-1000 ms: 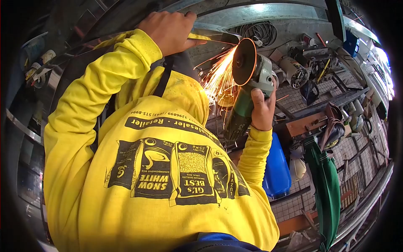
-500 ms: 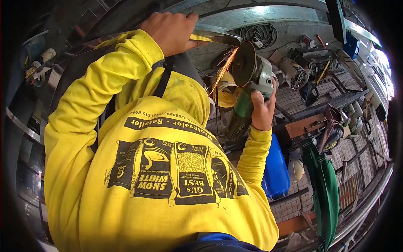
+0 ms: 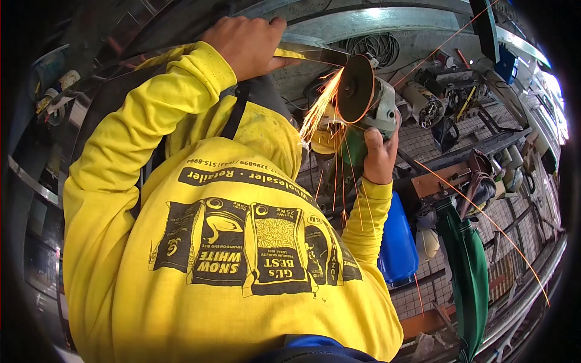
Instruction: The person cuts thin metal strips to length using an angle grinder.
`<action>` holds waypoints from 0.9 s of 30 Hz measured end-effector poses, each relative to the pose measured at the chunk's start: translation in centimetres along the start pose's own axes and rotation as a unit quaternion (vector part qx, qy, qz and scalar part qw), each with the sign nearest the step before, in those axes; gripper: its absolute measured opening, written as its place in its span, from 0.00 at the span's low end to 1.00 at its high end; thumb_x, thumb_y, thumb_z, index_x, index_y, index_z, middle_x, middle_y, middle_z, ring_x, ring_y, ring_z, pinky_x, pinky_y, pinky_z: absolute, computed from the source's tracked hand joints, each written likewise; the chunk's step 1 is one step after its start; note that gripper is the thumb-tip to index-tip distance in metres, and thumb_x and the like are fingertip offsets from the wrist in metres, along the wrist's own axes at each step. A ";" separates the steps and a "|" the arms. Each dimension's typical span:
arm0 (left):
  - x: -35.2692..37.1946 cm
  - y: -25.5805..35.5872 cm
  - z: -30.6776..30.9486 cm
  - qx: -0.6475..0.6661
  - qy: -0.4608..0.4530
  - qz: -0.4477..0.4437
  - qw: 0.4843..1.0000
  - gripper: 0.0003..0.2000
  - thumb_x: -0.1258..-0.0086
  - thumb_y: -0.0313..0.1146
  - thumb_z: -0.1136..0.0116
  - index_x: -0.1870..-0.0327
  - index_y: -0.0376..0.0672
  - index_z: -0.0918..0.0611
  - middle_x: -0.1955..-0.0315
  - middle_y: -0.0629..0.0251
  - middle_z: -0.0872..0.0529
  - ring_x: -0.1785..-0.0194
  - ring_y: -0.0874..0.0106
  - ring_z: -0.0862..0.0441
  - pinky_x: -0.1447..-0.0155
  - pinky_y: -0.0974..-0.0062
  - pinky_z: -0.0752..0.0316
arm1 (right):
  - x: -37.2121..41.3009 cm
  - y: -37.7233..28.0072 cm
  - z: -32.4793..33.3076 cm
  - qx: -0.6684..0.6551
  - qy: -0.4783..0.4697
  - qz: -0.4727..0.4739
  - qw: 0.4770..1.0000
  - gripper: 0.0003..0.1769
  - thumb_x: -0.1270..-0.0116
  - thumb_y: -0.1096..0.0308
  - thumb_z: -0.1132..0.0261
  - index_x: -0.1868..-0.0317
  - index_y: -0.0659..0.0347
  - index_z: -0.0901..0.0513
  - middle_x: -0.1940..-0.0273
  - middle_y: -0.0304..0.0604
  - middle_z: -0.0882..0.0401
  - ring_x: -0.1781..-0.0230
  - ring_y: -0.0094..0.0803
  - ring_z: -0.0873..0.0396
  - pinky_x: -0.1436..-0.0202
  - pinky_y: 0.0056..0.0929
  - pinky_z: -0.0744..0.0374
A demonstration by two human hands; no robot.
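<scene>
Your right hand [image 3: 379, 158] is at 2 o'clock from frame centre, fingers wrapped tight round the angle grinder [image 3: 357, 142]; smooth green plastic barrel, grey cast-metal gear head above your knuckles. The disc [image 3: 356, 88] is a flat dark round, seen nearly edge-on, rim glowing orange.

Your left hand [image 3: 243, 42] is at 12 o'clock, fingers curled closed over the metal strip [image 3: 315, 54]; thin, bright, bare steel, narrowing to a point towards 1 o'clock, with a yellow patch just beside your thumb. The strip's tip meets the disc edge; the contact itself is lost in glare.

Sparks [image 3: 319, 104] fan from the disc towards 7 o'clock in a dense orange-white spray; long thin streaks also run out to 4 o'clock and 1 o'clock.

Around it: a blue canister [image 3: 399, 236], smooth glossy plastic with rounded corners, at 4 o'clock below your right wrist; a green fabric bundle [image 3: 469, 272], long and tapered, further out at 4 o'clock; a mesh bench [image 3: 523, 221] of square wire grid on flat steel bars at 3 o'clock; a cable coil [image 3: 370, 45], loose dark loops, at 1 o'clock above the disc.
</scene>
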State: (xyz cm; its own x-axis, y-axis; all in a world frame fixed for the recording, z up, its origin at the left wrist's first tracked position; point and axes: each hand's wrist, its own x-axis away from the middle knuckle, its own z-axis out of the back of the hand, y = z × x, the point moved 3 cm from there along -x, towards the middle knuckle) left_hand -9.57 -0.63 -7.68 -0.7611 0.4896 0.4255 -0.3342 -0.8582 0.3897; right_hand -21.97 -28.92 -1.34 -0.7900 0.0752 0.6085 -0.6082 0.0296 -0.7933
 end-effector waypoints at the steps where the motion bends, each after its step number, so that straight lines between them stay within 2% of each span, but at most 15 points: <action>1: 0.0 0.0 0.0 0.000 0.001 0.000 1.000 0.34 0.32 0.68 0.40 0.51 0.40 0.21 0.70 0.51 0.10 0.63 0.50 0.10 0.59 0.52 0.15 | 0.0 0.0 0.0 0.000 0.002 0.000 1.000 0.46 0.31 0.60 0.26 0.22 0.67 0.42 0.33 0.49 0.25 0.36 0.33 0.23 0.30 0.32 0.27; 9: 0.0 0.0 -0.1 0.005 0.009 -0.009 1.000 0.35 0.32 0.69 0.41 0.50 0.39 0.20 0.71 0.50 0.10 0.64 0.50 0.10 0.60 0.52 0.15 | -0.6 0.5 0.6 0.014 -0.007 0.016 1.000 0.46 0.30 0.60 0.26 0.22 0.68 0.42 0.35 0.49 0.24 0.39 0.32 0.23 0.33 0.30 0.26; 12: 0.0 0.0 0.1 0.004 0.007 -0.009 1.000 0.35 0.32 0.69 0.41 0.50 0.39 0.20 0.71 0.50 0.10 0.64 0.50 0.10 0.61 0.52 0.15 | -0.1 0.5 0.6 -0.023 0.004 -0.029 0.999 0.44 0.29 0.61 0.27 0.22 0.68 0.41 0.36 0.47 0.23 0.40 0.30 0.23 0.33 0.29 0.26; 18: 0.1 0.0 0.1 0.003 0.009 -0.008 1.000 0.35 0.32 0.70 0.41 0.50 0.39 0.20 0.72 0.50 0.10 0.65 0.50 0.10 0.60 0.53 0.14 | -0.5 0.4 0.5 0.035 0.002 0.011 0.999 0.42 0.28 0.64 0.30 0.22 0.69 0.42 0.38 0.45 0.23 0.40 0.29 0.23 0.34 0.27 0.27; 22: 0.1 -0.1 0.0 0.002 0.009 -0.008 1.000 0.35 0.32 0.69 0.41 0.50 0.39 0.20 0.72 0.50 0.10 0.65 0.50 0.10 0.61 0.53 0.14 | -0.4 0.6 0.4 -0.010 0.003 -0.014 1.000 0.45 0.28 0.60 0.28 0.22 0.68 0.42 0.36 0.46 0.23 0.40 0.30 0.23 0.33 0.29 0.27; 27: 0.1 -0.1 0.0 0.002 0.017 -0.011 1.000 0.35 0.32 0.69 0.41 0.51 0.39 0.20 0.73 0.51 0.11 0.66 0.51 0.10 0.61 0.53 0.14 | -0.6 0.7 0.4 -0.003 0.002 0.010 1.000 0.46 0.29 0.56 0.26 0.22 0.68 0.42 0.36 0.46 0.23 0.39 0.30 0.23 0.32 0.30 0.27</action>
State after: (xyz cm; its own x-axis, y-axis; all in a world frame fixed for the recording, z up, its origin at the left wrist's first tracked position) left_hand -9.62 -0.45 -7.69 -0.7719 0.5032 0.3885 -0.3494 -0.8463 0.4020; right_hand -21.96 -29.38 -2.29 -0.8020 0.0789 0.5921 -0.5914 0.0346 -0.8056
